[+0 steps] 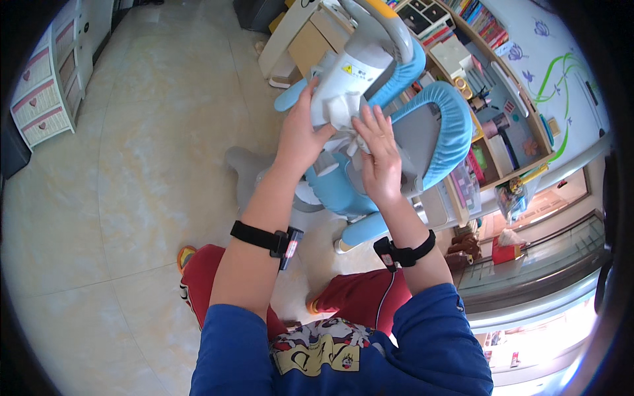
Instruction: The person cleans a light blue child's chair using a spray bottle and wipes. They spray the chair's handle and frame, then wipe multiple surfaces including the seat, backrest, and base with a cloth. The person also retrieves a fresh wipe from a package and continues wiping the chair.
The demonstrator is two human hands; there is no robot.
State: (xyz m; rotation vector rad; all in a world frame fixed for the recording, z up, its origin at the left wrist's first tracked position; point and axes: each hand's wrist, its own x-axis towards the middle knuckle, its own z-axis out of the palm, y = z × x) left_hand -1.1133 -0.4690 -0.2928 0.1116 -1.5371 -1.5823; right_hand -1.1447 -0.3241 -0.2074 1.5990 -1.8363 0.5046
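Observation:
A white and grey appliance body [342, 74], cylindrical, with a looped grey handle and an orange patch on top, is tilted in front of me. It bears a yellow warning label. My left hand [302, 128] grips its lower left side, thumb across the front. My right hand [379, 143] lies at its lower right end, its fingers on a crumpled white cloth or tissue [344, 110] that rests against the white surface. Whether the right fingers pinch the cloth or only press it, I cannot tell. The underside of the appliance is partly hidden by my hands.
Right behind the appliance stands a chair with light blue covers [448, 138]. Beyond it is a desk with shelves [540, 143], books and stationery. A white drawer unit [47, 106] stands at the far left on the tiled floor [163, 148].

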